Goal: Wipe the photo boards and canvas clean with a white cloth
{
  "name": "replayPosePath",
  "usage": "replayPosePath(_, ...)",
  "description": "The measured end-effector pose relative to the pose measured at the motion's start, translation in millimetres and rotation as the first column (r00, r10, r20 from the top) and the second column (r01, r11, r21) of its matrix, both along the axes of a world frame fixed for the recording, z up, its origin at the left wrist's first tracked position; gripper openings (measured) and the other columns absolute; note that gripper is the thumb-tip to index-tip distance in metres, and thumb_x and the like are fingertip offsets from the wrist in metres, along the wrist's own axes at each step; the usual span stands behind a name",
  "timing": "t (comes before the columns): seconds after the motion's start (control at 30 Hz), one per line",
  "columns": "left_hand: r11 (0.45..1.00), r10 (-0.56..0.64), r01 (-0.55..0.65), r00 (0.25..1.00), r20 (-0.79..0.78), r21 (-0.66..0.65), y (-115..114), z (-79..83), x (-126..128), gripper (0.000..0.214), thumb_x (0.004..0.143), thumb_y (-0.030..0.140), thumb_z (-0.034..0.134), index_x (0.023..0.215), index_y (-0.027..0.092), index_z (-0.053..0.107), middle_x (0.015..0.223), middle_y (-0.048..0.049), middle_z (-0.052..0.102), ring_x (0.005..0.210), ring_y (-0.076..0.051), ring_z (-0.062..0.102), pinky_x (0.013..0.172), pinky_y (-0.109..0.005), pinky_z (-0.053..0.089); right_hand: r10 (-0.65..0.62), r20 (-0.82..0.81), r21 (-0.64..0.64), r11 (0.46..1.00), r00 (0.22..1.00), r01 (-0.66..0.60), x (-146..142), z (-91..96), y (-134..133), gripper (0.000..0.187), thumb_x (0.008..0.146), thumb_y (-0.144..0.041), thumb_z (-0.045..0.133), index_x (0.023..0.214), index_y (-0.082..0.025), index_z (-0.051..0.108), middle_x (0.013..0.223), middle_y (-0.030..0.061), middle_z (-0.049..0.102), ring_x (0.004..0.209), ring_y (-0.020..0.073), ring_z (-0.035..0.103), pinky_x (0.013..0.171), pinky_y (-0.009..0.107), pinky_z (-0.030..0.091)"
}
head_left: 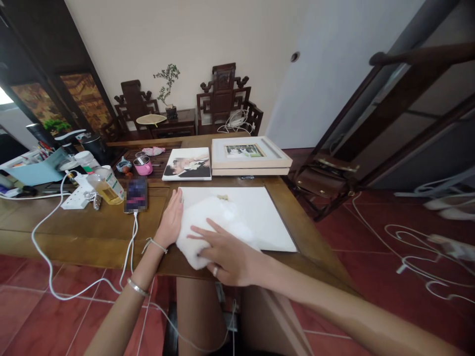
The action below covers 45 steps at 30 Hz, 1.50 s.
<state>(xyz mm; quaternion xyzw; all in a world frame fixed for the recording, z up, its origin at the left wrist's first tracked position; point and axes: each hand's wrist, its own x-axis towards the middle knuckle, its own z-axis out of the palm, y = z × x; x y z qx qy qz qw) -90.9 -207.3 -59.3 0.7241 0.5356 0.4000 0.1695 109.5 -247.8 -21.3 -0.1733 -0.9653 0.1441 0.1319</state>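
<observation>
A fluffy white cloth [200, 212] lies bunched over the left part of a flat white panel [274, 222] at the table's near edge. A small tan patch shows at the cloth's far end. My right hand [230, 254] presses down on the cloth, its upper fingers spread over it and the lower ones bent into it. My left hand [172, 217] rests with straight fingers along the left edge of the panel, beside the cloth. What lies under the cloth is hidden.
Behind the panel are a photo print [189, 163] and stacked frames [252, 155]. To the left are a phone [136, 195] on a cable, a bottle of yellowish liquid [106, 185], a power strip [76, 198] and a pink cup [143, 166]. A brown bag [326, 180] stands right.
</observation>
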Motion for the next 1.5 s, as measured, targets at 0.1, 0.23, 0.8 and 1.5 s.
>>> replayPosePath(0.1,0.999,-0.030,0.029,0.998,-0.049,-0.015,1.3,-4.0,-0.2,0.050,0.094,0.038,0.023,0.136,0.015,0.035,0.145,-0.0068,0.031,0.136,-0.017,0.022,0.113,-0.037,0.018,-0.040,-0.058,-0.091,0.995,0.998,0.035,22.9,4.3,-4.5,0.027,0.068,-0.009,0.044,0.084,-0.022,0.062,0.109,0.0032,0.065,0.125,0.0204,0.040,0.108,0.046,0.019)
replayPosePath(0.23,0.997,-0.054,0.047,0.990,-0.127,-0.056,3.7,-7.7,-0.4,0.046,0.092,0.036,0.029,0.127,0.013,0.048,0.135,-0.0104,0.047,0.130,-0.019,0.036,0.110,-0.042,0.025,-0.291,-0.043,-0.086,0.954,0.956,0.287,38.7,-1.6,26.2,0.028,0.075,-0.013,0.043,0.091,-0.021,0.064,0.114,0.0052,0.063,0.113,0.0256,0.051,0.102,0.045,0.030)
replayPosePath(0.8,0.998,-0.052,0.048,0.985,-0.164,-0.031,6.9,-11.7,-2.4,0.035,0.086,0.025,0.042,0.116,0.017,0.058,0.127,-0.0100,0.055,0.124,-0.023,0.045,0.107,-0.045,0.030,-0.530,-0.061,-0.233,0.831,0.846,0.504,-25.6,2.2,124.7,0.031,0.081,-0.023,0.037,0.091,-0.018,0.066,0.108,0.0059,0.066,0.100,0.0241,0.056,0.083,0.030,0.039)
replayPosePath(1.5,0.998,-0.054,0.045,0.982,-0.183,-0.053,6.2,-10.5,-0.9,0.037,0.086,0.024,0.041,0.118,0.013,0.056,0.130,-0.0127,0.052,0.126,-0.023,0.041,0.108,-0.046,0.027,-0.590,0.194,-0.391,0.686,0.784,0.614,141.9,7.9,-3.2,0.033,0.073,-0.042,0.048,0.095,-0.026,0.067,0.117,0.0058,0.061,0.113,0.0311,0.051,0.096,0.045,0.038)
